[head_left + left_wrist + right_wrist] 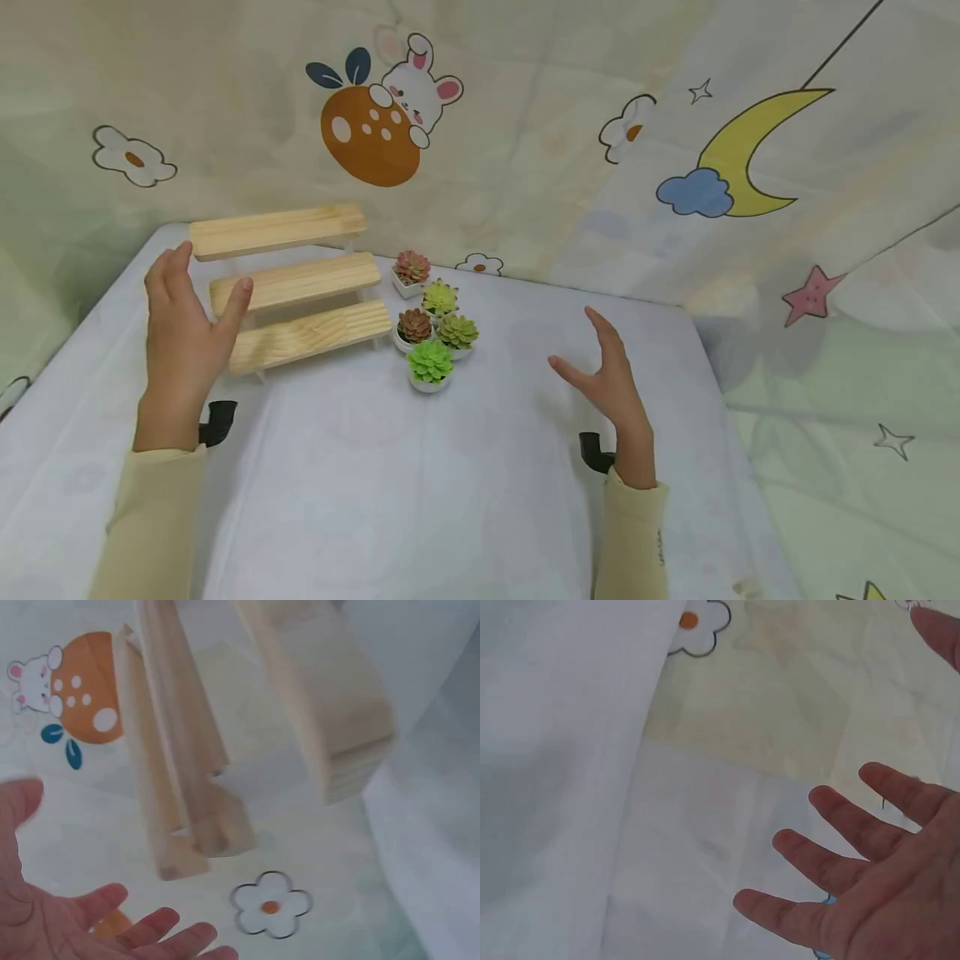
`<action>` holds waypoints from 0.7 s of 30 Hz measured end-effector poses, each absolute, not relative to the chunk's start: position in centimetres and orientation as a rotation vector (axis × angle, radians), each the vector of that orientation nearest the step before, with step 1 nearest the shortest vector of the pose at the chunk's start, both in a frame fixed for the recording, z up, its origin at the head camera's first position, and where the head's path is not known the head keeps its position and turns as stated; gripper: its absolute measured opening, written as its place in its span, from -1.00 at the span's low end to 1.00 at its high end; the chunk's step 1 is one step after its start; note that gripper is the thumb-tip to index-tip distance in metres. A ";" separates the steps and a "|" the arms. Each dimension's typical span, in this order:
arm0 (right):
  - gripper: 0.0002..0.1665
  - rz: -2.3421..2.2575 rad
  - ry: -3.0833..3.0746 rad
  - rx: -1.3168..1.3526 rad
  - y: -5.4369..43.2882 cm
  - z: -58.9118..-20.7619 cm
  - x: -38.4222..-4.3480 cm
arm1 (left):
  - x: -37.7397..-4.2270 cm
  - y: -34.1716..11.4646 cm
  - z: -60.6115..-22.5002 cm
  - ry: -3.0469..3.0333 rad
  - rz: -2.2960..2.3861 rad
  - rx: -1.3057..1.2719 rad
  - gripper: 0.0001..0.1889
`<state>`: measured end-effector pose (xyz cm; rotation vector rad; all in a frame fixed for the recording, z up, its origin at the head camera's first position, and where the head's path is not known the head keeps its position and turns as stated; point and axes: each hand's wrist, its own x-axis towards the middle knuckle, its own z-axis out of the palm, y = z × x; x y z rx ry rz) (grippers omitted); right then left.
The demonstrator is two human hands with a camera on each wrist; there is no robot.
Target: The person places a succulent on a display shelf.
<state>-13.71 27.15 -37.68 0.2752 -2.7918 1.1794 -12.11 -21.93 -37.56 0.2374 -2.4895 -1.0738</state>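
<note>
My left hand (183,337) is raised at the left of the head view, fingers spread and holding nothing. It overlaps the left ends of a three-tier wooden shelf (300,283); in the left wrist view the shelf's planks (187,742) appear beyond the spread fingers. On the right, my right hand (611,379) hovers over the white table with thumb and fingers apart and nothing between them. Several small potted succulents stand close together beside the shelf: a pinkish-red one (412,268), a brown one (414,327), a bright green one (431,363) and yellow-green ones (457,332).
A white cloth covers the table (510,492). Behind it and along the right hangs a printed curtain (525,150) with a rabbit, moon and flowers. A black wrist mount (217,422) shows at the left wrist, another mount (595,452) at the right.
</note>
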 end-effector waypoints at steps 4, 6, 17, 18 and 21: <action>-0.07 1.322 -2.722 0.320 24.8 -38.9 -14.3 | -12.6 -22.8 -38.5 -2.378 -1.347 0.313 -0.29; -0.11 1.424 -2.702 0.364 23.6 -40.0 -14.7 | -12.8 -23.2 -38.7 -2.350 -1.522 0.348 -0.29; 0.02 1.804 -2.905 0.529 18.6 -43.5 -18.1 | -12.7 -24.6 -38.7 -2.215 -1.971 0.369 -0.32; 0.03 1.779 -2.947 0.525 18.3 -43.5 -18.3 | -12.7 -24.7 -38.8 -2.167 -2.037 0.349 -0.32; 0.01 1.669 -3.052 0.548 17.4 -43.1 -18.8 | -12.7 -25.1 -39.0 -2.024 -2.208 0.300 -0.30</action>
